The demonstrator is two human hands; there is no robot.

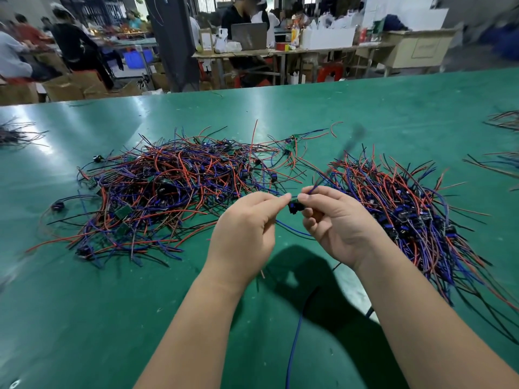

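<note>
Both forearms raised, left hand (247,228) and right hand (334,223) pinching small wired board (295,206), seemingly.

A green worktable (365,108) fronts a dark pillar (172,43), cluttered wooden benches (323,49) and red stools (330,72).

1. The light is bright and even, falling from overhead onto the green table (196,318).
2. A pale glare (56,130) streaks the tabletop well to the left of the fingers (283,198) and beyond them.
3. The left hand (244,228) and right hand (337,223) throw one dark, soft-edged shadow (306,279) just below the fingers.
4. The small board (295,206) pinched at the fingertips looks sharp, as do the wire piles (168,186) on either side.
5. One wire (351,147) rising beyond the right fingers is smeared by motion blur.
6. Far past the fingers, the people (75,43) are soft, the table's far edge bows, and the wires out at the right edge stretch and blur.
</note>
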